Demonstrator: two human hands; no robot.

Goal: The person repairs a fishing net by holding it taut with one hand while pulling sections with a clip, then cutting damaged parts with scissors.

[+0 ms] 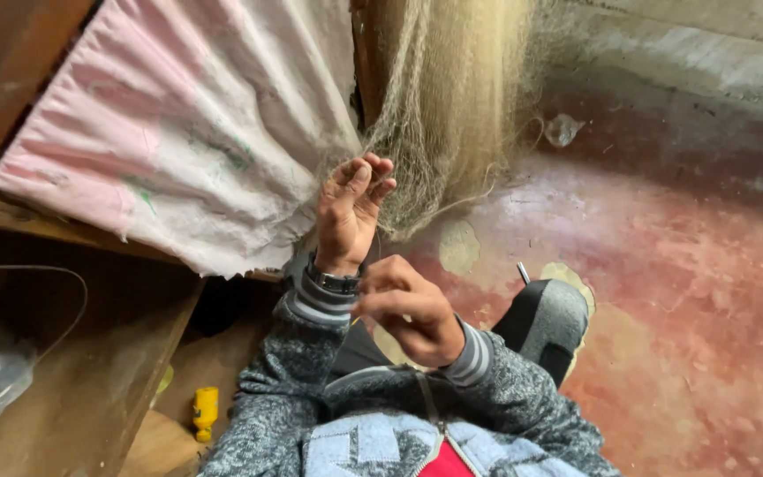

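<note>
Dim, soft daylight, perhaps from the right; edges warped, lower-left corner shadowed.

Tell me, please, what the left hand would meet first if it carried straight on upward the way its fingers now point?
Most likely the hanging fishing net. The left hand is raised with its fingertips already at the net's lower strands, so it would press into the mesh almost at once, though depth is hard to judge from this one view.
</note>
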